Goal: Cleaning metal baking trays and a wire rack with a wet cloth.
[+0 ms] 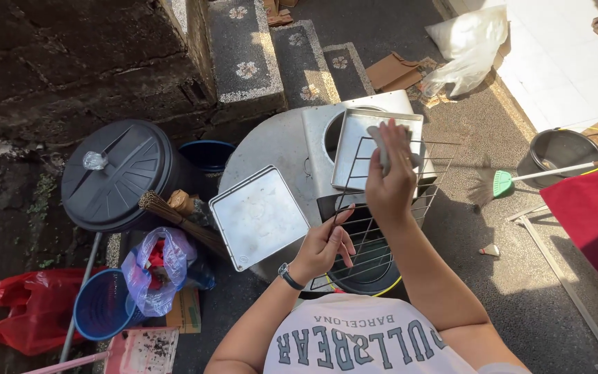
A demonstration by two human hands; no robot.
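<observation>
Fingers of the left hand (323, 246) clamp the near edge of the wire rack (382, 208) (tilted over a black basin (368, 277)); above it, the right hand (390, 181) closes on a grey cloth (382, 149), baking trays (375, 149) just beyond.

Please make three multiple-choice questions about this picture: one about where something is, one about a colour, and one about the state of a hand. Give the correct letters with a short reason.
1. Where does the flat metal tray lie?
A. left of the wire rack
B. on the red cloth
C. inside the blue bucket

2. What colour is the head of the small broom?
A. green
B. orange
C. black

3. What is the left hand doing?
A. hanging free
B. gripping the wire rack
C. holding a bag

Answers: 1 A, the tray lies left of the rack; 2 A, its head is green; 3 B, the fingers close on the rack's lower edge, while the right hand holds a pale cloth.
</observation>
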